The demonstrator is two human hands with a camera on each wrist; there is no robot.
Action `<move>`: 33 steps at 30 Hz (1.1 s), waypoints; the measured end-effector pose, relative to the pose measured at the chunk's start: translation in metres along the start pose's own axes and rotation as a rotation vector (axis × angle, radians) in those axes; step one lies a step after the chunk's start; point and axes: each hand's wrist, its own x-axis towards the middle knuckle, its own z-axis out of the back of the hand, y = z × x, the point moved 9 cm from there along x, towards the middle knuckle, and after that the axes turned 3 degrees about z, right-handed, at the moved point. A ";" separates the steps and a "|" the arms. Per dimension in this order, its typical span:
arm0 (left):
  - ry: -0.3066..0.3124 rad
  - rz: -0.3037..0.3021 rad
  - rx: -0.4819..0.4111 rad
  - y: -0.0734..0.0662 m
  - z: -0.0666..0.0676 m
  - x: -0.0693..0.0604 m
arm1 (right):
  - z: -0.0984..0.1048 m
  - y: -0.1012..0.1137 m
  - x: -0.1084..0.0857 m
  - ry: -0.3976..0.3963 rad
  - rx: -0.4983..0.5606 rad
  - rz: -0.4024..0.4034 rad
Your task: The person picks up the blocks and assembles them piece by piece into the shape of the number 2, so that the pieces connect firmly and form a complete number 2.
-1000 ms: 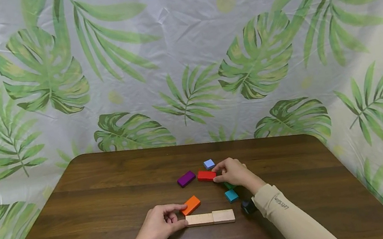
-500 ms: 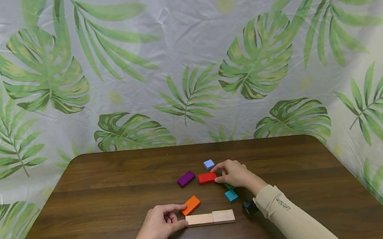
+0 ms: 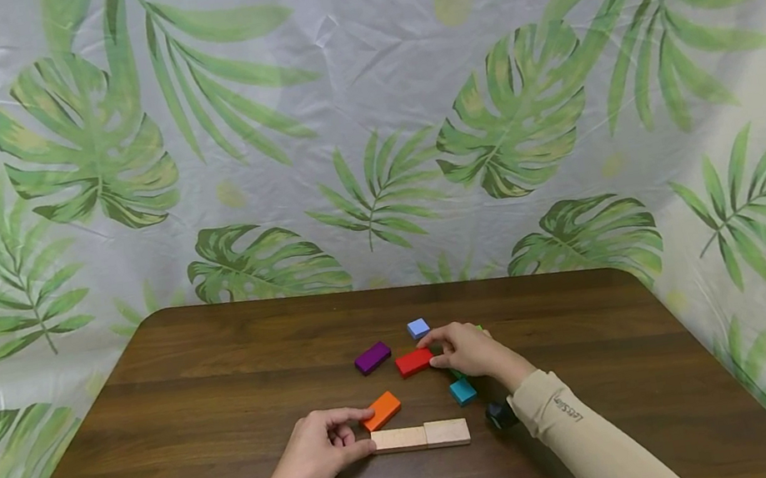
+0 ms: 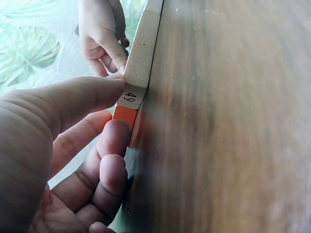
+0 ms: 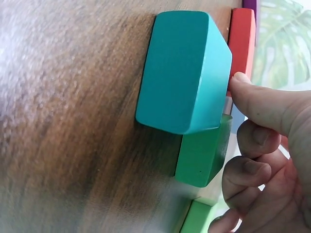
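My left hand (image 3: 316,453) rests beside two plain wooden blocks (image 3: 399,439) laid end to end. Its thumb touches their left end, and its index fingertip is on an orange block (image 3: 383,410) just behind them. In the left wrist view the wooden block (image 4: 141,53) shows the number 49 on its end, beside the orange block (image 4: 125,115). My right hand (image 3: 476,352) pinches the right end of a red block (image 3: 413,362) between thumb and index finger. The right wrist view has the thumb against the red block (image 5: 242,41), other fingers curled.
A purple block (image 3: 372,357) lies left of the red one, a light blue block (image 3: 418,329) behind it. Under and near my right hand are a teal block (image 3: 463,391), a green block (image 5: 201,158) and a light green block (image 5: 198,217).
The red block has shifted slightly towards the front and turned a little, with my right hand moving along with it. My left hand and the wooden blocks have stayed still.
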 end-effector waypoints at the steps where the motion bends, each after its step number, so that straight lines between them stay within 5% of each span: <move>1: 0.001 0.003 0.006 0.000 0.000 0.000 | 0.000 0.000 0.000 0.007 0.003 0.004; 17: 0.005 0.005 -0.016 -0.001 -0.001 0.000 | -0.008 0.012 -0.007 0.117 0.113 0.084; 33: 0.007 0.025 0.018 0.002 -0.001 -0.001 | -0.014 0.019 -0.011 0.143 0.078 0.124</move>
